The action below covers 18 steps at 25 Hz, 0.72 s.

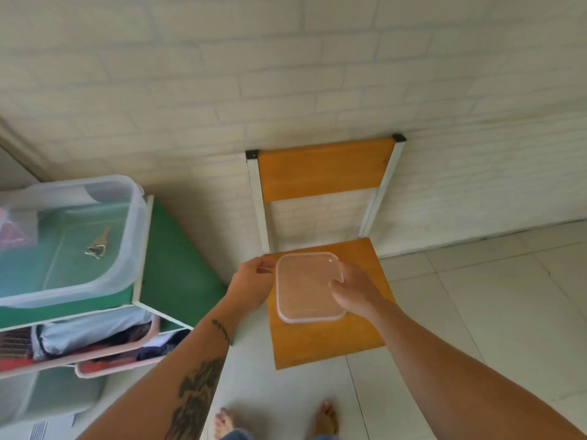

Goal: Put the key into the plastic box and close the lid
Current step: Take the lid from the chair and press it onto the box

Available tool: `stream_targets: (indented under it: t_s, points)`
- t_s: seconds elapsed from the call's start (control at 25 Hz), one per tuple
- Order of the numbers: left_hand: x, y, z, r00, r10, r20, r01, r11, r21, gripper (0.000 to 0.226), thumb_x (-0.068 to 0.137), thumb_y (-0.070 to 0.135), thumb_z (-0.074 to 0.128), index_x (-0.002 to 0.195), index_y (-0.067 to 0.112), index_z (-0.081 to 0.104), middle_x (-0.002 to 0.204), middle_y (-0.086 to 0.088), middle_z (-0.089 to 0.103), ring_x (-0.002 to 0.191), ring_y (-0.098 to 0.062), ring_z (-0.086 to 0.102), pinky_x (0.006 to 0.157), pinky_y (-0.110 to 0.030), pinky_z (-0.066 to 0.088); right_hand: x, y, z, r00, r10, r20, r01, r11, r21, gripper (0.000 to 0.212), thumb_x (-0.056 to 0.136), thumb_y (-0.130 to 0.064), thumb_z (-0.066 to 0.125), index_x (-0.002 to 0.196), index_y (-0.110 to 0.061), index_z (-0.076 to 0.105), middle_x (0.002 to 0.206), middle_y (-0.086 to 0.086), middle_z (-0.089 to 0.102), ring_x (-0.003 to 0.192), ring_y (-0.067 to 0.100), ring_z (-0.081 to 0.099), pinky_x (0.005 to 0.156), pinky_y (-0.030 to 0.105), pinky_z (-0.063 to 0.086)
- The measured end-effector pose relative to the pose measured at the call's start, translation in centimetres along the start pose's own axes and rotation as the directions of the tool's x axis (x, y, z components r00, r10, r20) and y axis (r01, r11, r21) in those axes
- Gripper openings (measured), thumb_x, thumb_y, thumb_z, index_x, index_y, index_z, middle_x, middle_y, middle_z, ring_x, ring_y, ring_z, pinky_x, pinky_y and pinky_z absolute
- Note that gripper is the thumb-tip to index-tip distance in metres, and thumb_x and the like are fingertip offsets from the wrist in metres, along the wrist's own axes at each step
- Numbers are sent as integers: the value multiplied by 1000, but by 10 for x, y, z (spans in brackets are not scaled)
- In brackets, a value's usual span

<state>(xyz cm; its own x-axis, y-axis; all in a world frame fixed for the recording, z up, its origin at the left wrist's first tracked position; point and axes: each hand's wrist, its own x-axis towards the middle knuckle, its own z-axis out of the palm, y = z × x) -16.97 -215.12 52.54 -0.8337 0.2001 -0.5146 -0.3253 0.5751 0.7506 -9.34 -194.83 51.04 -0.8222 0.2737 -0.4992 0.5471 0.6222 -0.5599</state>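
We are standing on pale floor tiles against a white brick-patterned wall, looking down at a small chair with an orange wooden seat (320, 341) and backrest. On that seat lies the clear square lid (309, 289), and both of our hands are on it: the left hand (251, 282) curls its fingers onto the lid's 9 o'clock edge, while the right hand (352, 292) grips the 3 o'clock edge with the thumb laid over the top. We cannot tell whether the lid is already lifted off the seat or just resting there under our grip. Off at 9 o'clock from the chair, well apart from it, stands a white-framed rack with green panels (143, 249), and on its top shelf sits the large clear plastic box (133, 242), open with no lid on it. The key (97, 247), on a metal ring, already lies on the bottom of that box, so we judge the first half of the task done. What remains is carrying the lid over to the box, lining it up with the rim and pressing it shut. The lower shelves hold pink-rimmed bins of folded cloth (95, 338), which play no part in this.
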Motion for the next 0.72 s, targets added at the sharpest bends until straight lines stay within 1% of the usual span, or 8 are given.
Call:
stream_targets:
  t_s: [0.08, 0.2, 0.28, 0.32, 0.4, 0.48, 0.6, 0.72]
  points:
    - [20, -16, 22, 999, -54, 9, 53, 998, 27, 37, 85, 14, 50, 120, 23, 60, 110, -1, 68, 89, -18, 65, 76, -30, 54, 17, 21, 8, 998, 45, 35, -45, 999, 1, 56, 98, -21, 44, 151, -18, 27, 148, 7, 41, 129, 27, 46, 91, 32, 42]
    - [52, -44, 50, 996, -93, 12, 91, 989, 114, 49, 89, 13, 49, 136, 23, 49, 132, -3, 58, 99, -14, 56, 75, -25, 42, 50, 53, 28, 995, 91, 48, -92, 996, 15, 53, 98, -18, 44, 149, -18, 29, 149, 7, 39, 129, 26, 46, 84, 26, 38]
    - [77, -66, 69, 995, -98, 20, 93, 981, 170, 56, 91, 11, 49, 145, 23, 40, 145, -4, 48, 108, -15, 50, 76, -22, 39, 76, 75, 48, 993, 112, 26, -112, 994, 10, 53, 97, -16, 46, 148, -21, 31, 147, 5, 39, 128, 24, 45, 86, 26, 40]
    - [88, -76, 77, 996, -92, 18, 87, 977, 195, 59, 91, 9, 49, 147, 22, 36, 148, -4, 44, 115, -17, 49, 78, -20, 39, 88, 84, 56, 993, 120, 13, -120, 993, 7, 54, 95, -17, 48, 146, -24, 32, 146, 4, 40, 128, 24, 45, 91, 29, 43]
    - [111, -96, 94, 996, -87, 1, 84, 964, 252, 63, 90, 6, 50, 149, 20, 32, 152, -4, 37, 133, -24, 41, 91, -27, 41, 111, 100, 73, 991, 133, -15, -133, 991, -8, 52, 93, -19, 50, 142, -25, 34, 143, 3, 41, 124, 25, 45, 97, 41, 48]
    - [132, -117, 112, 998, -57, -5, 56, 946, 320, 65, 87, 6, 50, 147, 20, 31, 151, -3, 35, 136, -26, 37, 104, -37, 40, 131, 113, 88, 990, 127, -54, -130, 990, -46, 51, 92, -19, 52, 140, -22, 34, 142, 4, 41, 124, 28, 44, 98, 46, 48]
    - [156, -142, 133, 1000, -15, -17, 20, 925, 379, 71, 84, 12, 49, 149, 23, 23, 155, 1, 26, 136, -28, 33, 107, -45, 39, 152, 128, 108, 989, 88, -115, -100, 990, -99, 60, 91, -19, 55, 144, -22, 26, 148, 3, 33, 129, 32, 38, 98, 47, 48]
    - [168, -154, 151, 999, 27, -33, -11, 908, 418, 70, 87, 14, 49, 150, 24, 19, 157, 2, 19, 138, -27, 28, 106, -44, 39, 167, 140, 128, 988, 54, -144, -72, 989, -126, 69, 92, -23, 56, 149, -25, 18, 155, 3, 23, 134, 32, 32, 99, 47, 48]
